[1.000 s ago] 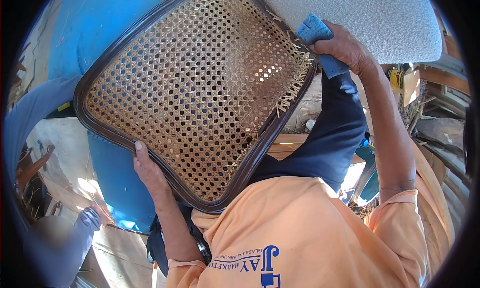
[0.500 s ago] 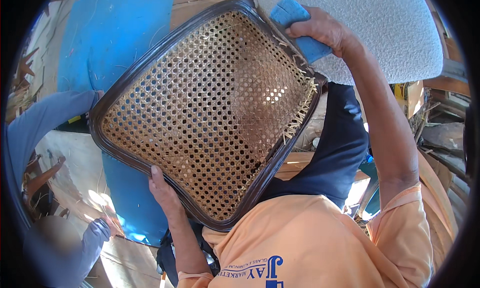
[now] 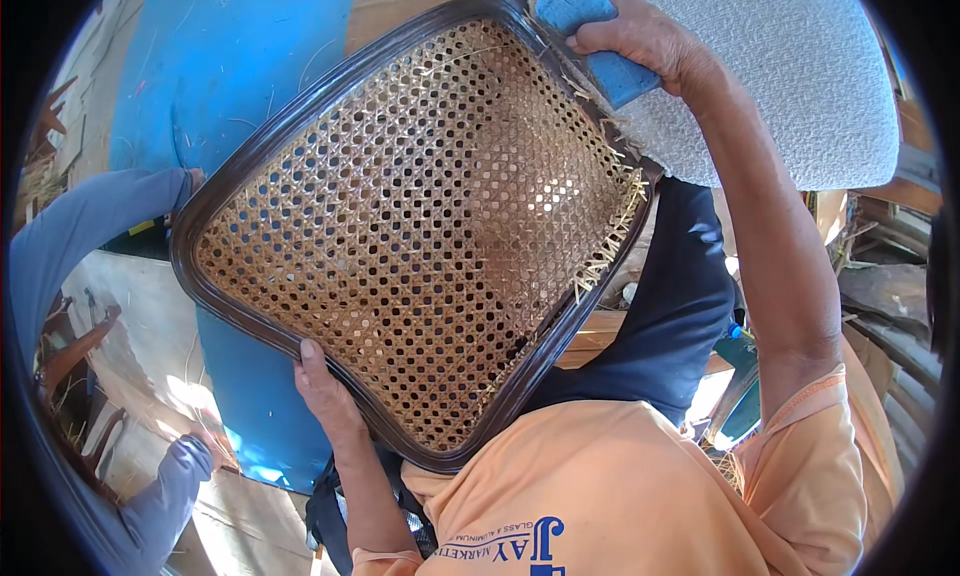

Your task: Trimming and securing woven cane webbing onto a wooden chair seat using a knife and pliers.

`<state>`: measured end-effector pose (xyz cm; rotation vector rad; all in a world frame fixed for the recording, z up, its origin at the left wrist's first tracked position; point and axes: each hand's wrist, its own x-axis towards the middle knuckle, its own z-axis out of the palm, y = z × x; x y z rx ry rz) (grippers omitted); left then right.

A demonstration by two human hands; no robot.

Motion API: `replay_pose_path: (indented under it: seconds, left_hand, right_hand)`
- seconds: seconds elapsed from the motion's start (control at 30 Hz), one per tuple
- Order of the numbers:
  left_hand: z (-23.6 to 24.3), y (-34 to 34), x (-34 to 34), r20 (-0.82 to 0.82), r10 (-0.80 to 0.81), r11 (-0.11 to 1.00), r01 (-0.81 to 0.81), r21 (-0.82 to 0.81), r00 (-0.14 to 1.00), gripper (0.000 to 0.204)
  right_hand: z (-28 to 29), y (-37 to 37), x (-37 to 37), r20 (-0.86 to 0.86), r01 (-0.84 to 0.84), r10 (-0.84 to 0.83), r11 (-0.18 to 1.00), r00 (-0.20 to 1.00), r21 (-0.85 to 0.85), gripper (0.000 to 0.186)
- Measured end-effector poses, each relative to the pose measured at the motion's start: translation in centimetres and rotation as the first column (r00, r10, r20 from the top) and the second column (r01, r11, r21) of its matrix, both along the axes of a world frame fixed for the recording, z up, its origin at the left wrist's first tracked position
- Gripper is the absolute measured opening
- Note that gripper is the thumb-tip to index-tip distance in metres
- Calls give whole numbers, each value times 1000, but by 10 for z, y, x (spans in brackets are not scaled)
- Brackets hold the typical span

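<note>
A dark brown wooden frame with woven cane webbing is tilted in front of me, its near corner against my shirt. My left hand grips the frame's lower left rail, thumb on top and fingers hidden beneath. In my right hand is a blue sponge, held at the frame's upper right edge; I cannot tell whether it touches the wood. Cut cane ends stick up along the right rail. The webbing looks darker on its right part.
A pale textured cushion lies at the upper right. Blue sheeting covers the surface at the left. Another person's blue-grey sleeve reaches toward the frame's left corner. A green bottle stands near my right side, with stacked scrap wood beyond.
The frame has shifted slightly down and left in view. My right hand with the sponge has moved slightly up along the frame's edge. My left hand keeps its grip.
</note>
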<state>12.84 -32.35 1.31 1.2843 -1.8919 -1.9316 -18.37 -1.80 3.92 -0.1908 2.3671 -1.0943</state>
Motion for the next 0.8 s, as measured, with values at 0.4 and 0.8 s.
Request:
replay_pose_path:
  seconds: [0.4, 0.8]
  left_hand:
    - [3, 4, 1, -6, 14, 1000, -14, 7, 1000, 42]
    - [-1, -3, -1, 16, 40, 998, -41, 40, 999, 53]
  right_hand:
    - [-9, 4, 7, -8, -3, 3, 1000, 1000, 2, 58]
    - [-11, 7, 5, -24, -6, 8, 997, 1000, 71, 60]
